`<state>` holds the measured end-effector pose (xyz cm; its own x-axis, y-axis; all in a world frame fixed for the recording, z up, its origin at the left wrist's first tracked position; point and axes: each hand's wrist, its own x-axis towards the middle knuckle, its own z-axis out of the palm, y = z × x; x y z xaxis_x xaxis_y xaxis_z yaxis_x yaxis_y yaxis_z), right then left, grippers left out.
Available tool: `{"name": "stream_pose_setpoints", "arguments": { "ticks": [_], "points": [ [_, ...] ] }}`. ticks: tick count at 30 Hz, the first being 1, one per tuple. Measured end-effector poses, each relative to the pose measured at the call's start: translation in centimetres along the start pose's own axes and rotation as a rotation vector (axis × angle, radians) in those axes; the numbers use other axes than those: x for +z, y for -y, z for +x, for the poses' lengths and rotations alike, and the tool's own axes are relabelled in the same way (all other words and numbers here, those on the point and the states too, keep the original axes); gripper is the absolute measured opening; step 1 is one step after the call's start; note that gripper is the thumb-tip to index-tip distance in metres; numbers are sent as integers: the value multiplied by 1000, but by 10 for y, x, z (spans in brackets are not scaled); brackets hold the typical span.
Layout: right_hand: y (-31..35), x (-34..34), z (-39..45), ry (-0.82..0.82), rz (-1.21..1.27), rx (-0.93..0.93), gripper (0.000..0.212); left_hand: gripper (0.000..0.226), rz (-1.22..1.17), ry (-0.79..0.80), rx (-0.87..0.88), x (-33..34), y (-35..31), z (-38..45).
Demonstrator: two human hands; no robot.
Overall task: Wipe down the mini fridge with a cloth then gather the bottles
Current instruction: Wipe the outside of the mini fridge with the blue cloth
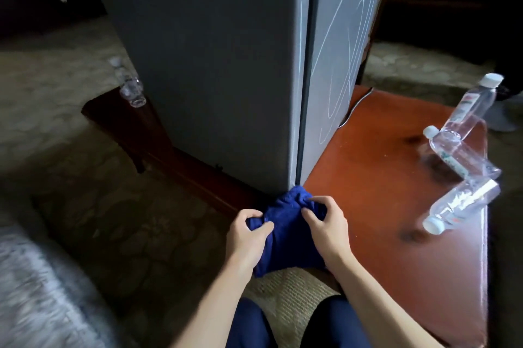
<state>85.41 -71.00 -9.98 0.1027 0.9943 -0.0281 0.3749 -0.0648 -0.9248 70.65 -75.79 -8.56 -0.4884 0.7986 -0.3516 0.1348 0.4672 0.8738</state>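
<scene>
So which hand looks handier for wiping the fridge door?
Probably the right hand: it grips the blue cloth on the side of the scribbled fridge door; the left hand sits farther over.

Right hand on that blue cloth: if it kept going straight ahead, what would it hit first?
Most likely the mini fridge, at its bottom corner just beyond the blue cloth that the right hand holds; depth is hard to judge.

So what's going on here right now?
A person grips a blue cloth with both hands, left hand and right hand, at the bottom corner of the grey mini fridge on a low wooden table. White scribbles show on the fridge door. Three bottles sit ungathered at the right, another behind the fridge.
</scene>
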Motion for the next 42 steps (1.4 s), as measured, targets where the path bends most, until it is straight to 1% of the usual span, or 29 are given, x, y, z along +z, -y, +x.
{"name": "stream_pose_setpoints", "arguments": {
  "ticks": [4,7,10,13,16,20,25,31,35,38,40,42],
  "points": [
    [6,-12,9,19,82,123,28,21,-120,-34,-18,9,-10,-8],
    [10,-20,16,40,159,157,37,24,-237,-62,-33,18,-17,-14],
    [9,-23,19,138,181,173,46,29,-256,-100,-56,24,-19,-17],
    [9,-17,17,205,223,209,46,29,-231,-122,-59,26,-20,-18],
    [11,-2,16,172,261,246,46,29,-229,-137,-37,25,-22,-15],
    [27,7,16,54,272,288,40,27,-249,-151,0,22,-31,-10],
    [76,-7,19,-40,292,204,35,26,-345,-155,84,10,-61,-17],
    [156,-36,21,-111,265,-18,32,25,-508,-144,228,-5,-125,-37],
    [203,-55,22,-147,277,-205,30,22,-581,-158,355,-18,-168,-46],
    [212,-57,23,-177,249,-284,28,22,-546,-166,408,-25,-184,-49],
    [203,-53,22,-192,263,-289,24,24,-501,-179,421,-24,-181,-48],
    [187,-45,20,-185,275,-254,21,26,-440,-204,423,-18,-167,-44]
  ]
}}
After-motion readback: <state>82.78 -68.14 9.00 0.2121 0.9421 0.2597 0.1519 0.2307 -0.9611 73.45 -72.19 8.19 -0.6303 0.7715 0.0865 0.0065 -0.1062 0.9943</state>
